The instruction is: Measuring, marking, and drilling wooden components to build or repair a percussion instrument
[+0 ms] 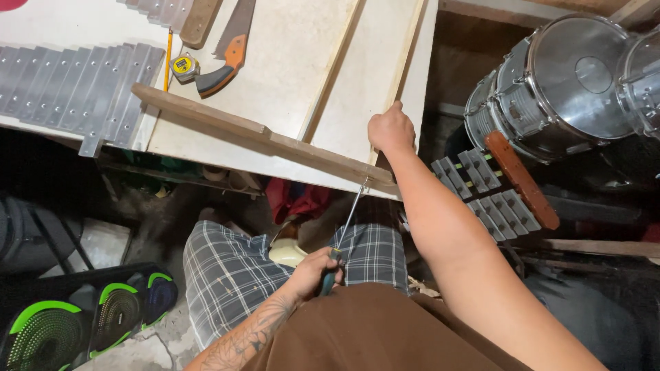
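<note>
Left hand (317,271) closed on saw (349,218), blade rising up-right to plank (265,137) at table (206,148) edge; right hand (390,129) nearer, pressing down just beside the cut.

Thin hacksaw (347,223) angled up to long brown wooden strip (268,137) lying across table edge
</note>
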